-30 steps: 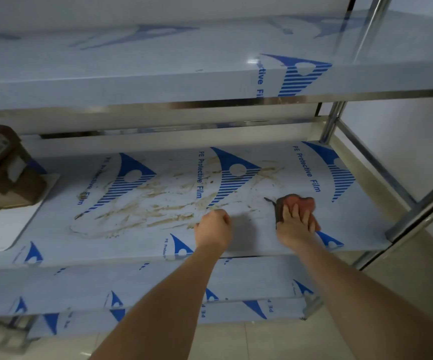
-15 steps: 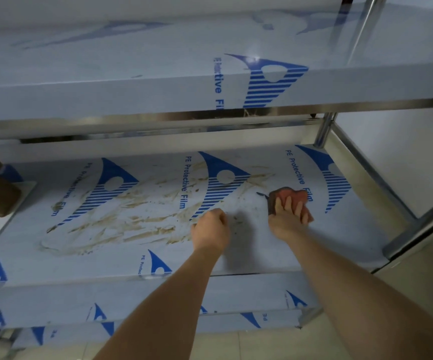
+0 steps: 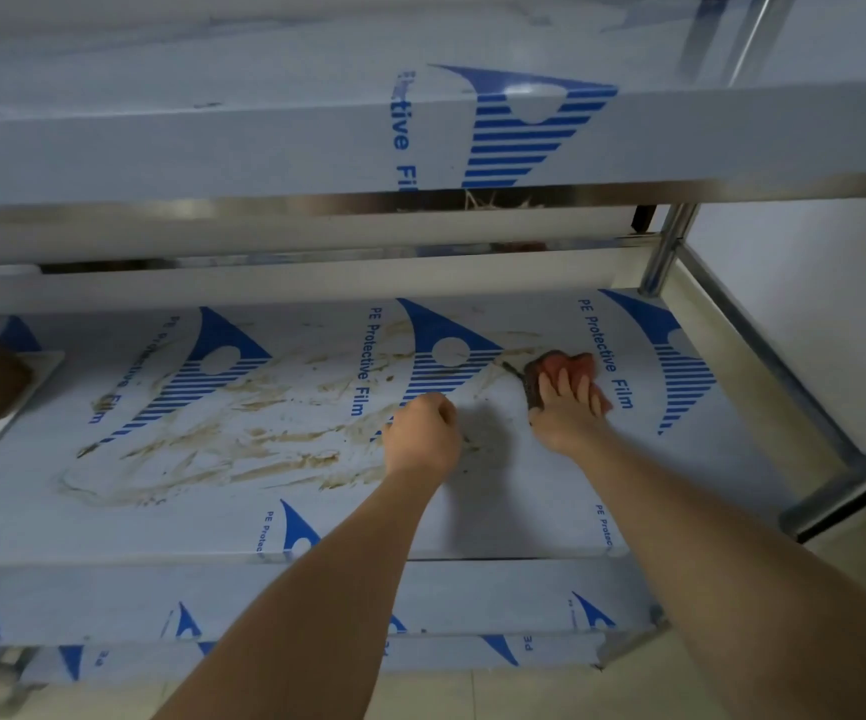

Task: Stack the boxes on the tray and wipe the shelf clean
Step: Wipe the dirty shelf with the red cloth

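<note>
Right hand [image 3: 568, 413] flat on cloth [image 3: 558, 367]

Metal shelving unit [image 3: 665, 252]: chrome posts and rails, standing against a pale wall [image 3: 815, 304] and filling most of the view.
Upper shelf [image 3: 264, 148]: running across the top, wearing white protective film [image 3: 400, 132] printed with blue striped logos; a soft glare [image 3: 519, 90] is lying on its front edge.
Middle shelf [image 3: 524, 511]: wearing the same film, its far right corner meeting a post.
Lower shelf [image 3: 109, 600]: showing below the middle shelf's front edge, also filmed.
Side rail [image 3: 774, 356]: sloping along the right edge.
Floor [image 3: 524, 693]: beige tiles showing beneath and to the right.
Lighting: dim and even.
</note>
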